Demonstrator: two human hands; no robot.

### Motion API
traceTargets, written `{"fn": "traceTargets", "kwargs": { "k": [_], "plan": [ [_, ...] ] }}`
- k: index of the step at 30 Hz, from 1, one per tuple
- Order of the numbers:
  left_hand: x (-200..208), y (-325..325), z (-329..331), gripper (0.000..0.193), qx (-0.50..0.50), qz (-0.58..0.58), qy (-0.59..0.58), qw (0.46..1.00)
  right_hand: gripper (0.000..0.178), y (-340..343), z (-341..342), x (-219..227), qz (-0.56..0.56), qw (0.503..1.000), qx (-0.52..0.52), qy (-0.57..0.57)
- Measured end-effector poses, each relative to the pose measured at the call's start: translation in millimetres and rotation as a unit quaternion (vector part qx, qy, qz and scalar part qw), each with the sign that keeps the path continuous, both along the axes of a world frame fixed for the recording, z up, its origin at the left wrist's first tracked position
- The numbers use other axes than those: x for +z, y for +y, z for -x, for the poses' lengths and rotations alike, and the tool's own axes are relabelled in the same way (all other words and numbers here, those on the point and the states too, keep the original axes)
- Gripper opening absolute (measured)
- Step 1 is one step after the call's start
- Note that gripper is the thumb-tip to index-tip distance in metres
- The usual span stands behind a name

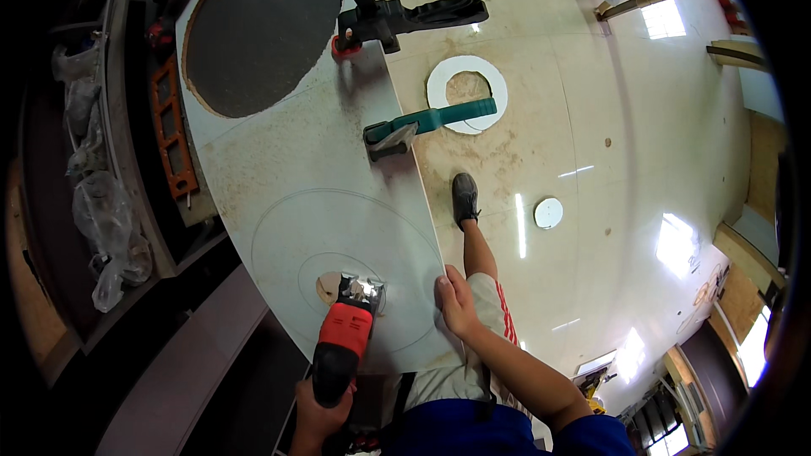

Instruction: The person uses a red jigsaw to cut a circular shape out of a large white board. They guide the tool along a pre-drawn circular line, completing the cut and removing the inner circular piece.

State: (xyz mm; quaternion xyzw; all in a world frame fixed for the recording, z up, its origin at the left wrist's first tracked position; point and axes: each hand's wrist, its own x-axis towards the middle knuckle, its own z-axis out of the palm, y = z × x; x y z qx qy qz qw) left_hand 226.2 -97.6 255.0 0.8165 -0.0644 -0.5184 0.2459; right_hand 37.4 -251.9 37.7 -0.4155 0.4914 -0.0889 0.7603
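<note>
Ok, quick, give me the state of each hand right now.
Left hand: closed, holding the red and black jigsaw.
Right hand: holding the edge of the white board.

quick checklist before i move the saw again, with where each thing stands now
1. Saw held: left grip is on the rear of the red jigsaw: ok
2. Board steadied: right grip holds the right edge of the white board: ok
3. Right grip apart from the saw's metal shoe: ok
4. Green clamp on the board's edge: ok
5. Green clamp tight: cannot tell
6. Blade on the drawn line: cannot tell, the saw hides it
</note>
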Motion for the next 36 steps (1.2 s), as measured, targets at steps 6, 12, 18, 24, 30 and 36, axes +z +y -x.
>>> {"fn": "traceTargets", "kwargs": {
  "k": [6, 12, 18, 24, 30, 36],
  "plan": [
    [-1, -3, 1, 0.011, -0.020, 0.013, -0.046, 0.999, 0.026, -1, -2, -1, 0.000, 1.000, 0.004, 0.013],
    [-1, -6, 2, 0.015, -0.016, 0.037, -0.082, 0.996, 0.027, 1, 0, -1, 0.007, 0.999, 0.001, 0.034],
    [0, -8, 3, 0.014, -0.029, 0.031, -0.101, 0.994, 0.031, -2, -2, 2, 0.031, 0.999, -0.017, 0.036],
    [3, -9, 4, 0.013, -0.067, 0.020, -0.144, 0.987, 0.030, -2, 0, 1, 0.012, 0.999, -0.008, 0.033],
    [4, -10, 4, 0.015, -0.071, 0.023, -0.141, 0.987, 0.028, -3, 0, 3, 0.016, 0.999, -0.005, 0.029],
    [3, -10, 5, 0.014, -0.059, 0.027, -0.141, 0.988, 0.028, -4, 0, 3, 0.017, 0.999, 0.001, 0.029]
  ]
}}
